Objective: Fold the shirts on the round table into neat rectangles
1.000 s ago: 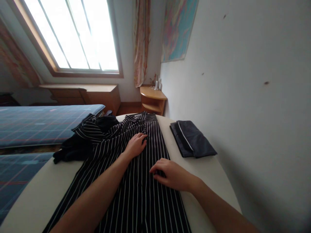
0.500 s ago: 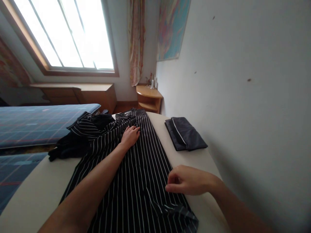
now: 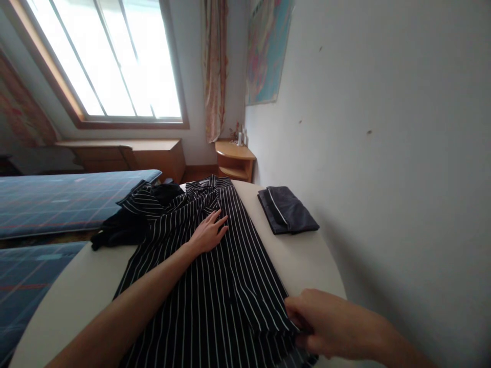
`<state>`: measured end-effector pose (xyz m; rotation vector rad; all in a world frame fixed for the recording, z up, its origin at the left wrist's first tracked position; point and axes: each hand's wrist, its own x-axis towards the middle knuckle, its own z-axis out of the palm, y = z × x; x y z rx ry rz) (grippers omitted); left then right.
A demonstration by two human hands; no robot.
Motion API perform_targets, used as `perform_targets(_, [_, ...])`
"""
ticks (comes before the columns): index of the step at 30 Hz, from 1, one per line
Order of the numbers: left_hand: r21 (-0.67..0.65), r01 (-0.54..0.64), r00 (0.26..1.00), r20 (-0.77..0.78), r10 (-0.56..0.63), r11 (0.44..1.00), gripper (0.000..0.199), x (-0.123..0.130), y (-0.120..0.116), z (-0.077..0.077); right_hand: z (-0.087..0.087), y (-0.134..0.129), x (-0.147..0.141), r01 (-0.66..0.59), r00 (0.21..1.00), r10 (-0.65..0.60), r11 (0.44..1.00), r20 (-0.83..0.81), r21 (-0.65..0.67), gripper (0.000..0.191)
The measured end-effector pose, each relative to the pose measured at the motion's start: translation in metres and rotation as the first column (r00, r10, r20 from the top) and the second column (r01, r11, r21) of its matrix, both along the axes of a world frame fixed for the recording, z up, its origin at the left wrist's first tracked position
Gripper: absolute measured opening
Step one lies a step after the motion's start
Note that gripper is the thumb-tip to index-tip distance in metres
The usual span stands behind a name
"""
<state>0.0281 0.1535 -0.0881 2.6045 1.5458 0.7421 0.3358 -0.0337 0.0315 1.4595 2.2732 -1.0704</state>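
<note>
On the pale bench (image 3: 72,296), a black-and-white striped garment (image 3: 210,301) lies beneath your hands. Your left hand (image 3: 209,233) rests on the garment's upper middle, grip spread; your right hand (image 3: 322,322), grip pinching, holds the garment's near right edge. Folded dark cloth (image 3: 293,209) lies right of the garment, black fabric (image 3: 125,230) at its far left.
</note>
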Motion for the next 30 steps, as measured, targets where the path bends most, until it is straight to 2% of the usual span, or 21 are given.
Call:
perform_targets(3, [-0.021,0.004,1.0,0.0,-0.004,1.0,0.048,-0.001,-0.003,-0.003,0.011,-0.01,-0.004,-0.001,0.999,0.006,0.989,0.032,-0.147,0.014])
perform_targets(6, [-0.031,0.001,1.0,-0.009,-0.001,1.0,0.052,0.002,-0.006,-0.004,0.018,-0.009,-0.01,-0.111,0.994,0.112,0.985,0.006,-0.131,0.005])
perform_targets(8, [-0.043,0.002,1.0,-0.02,-0.003,0.999,0.055,0.005,-0.011,-0.003,0.018,-0.002,-0.015,-0.132,0.99,0.129,0.99,-0.06,-0.05,0.011])
perform_targets(11, [-0.067,0.0,0.999,-0.048,-0.003,0.998,0.058,0.01,-0.022,-0.002,0.01,0.017,-0.024,-0.121,0.973,0.147,0.981,-0.176,0.15,0.018])
perform_targets(14, [-0.076,0.001,0.998,-0.062,-0.006,0.997,0.059,0.015,-0.038,-0.003,-0.003,0.038,-0.035,-0.117,0.952,0.204,0.931,-0.228,0.345,0.017])
perform_targets(16, [-0.067,0.016,0.998,-0.052,-0.02,0.998,0.06,0.018,-0.05,-0.005,-0.012,0.053,-0.042,-0.099,0.946,0.218,0.899,-0.239,0.426,0.015])
perform_targets(20, [-0.029,0.078,0.997,-0.021,-0.078,0.997,0.059,0.024,-0.075,-0.002,-0.028,0.086,-0.054,-0.014,0.948,0.18,0.847,-0.262,0.532,0.017])
perform_targets(24, [-0.008,0.11,0.994,0.018,-0.11,0.994,0.053,0.03,-0.089,0.012,-0.04,0.129,-0.072,0.06,0.955,0.134,0.788,-0.265,0.613,0.017])
perform_targets(26, [-0.008,0.085,0.996,0.042,-0.085,0.996,0.048,0.032,-0.091,0.019,-0.043,0.154,-0.086,0.114,0.967,0.065,0.753,-0.245,0.649,0.017])
perform_targets(30, [-0.031,0.083,0.996,0.042,-0.082,0.996,0.048,0.032,-0.09,0.026,-0.043,0.204,-0.121,0.22,0.976,-0.156,0.673,-0.155,0.706,0.019])
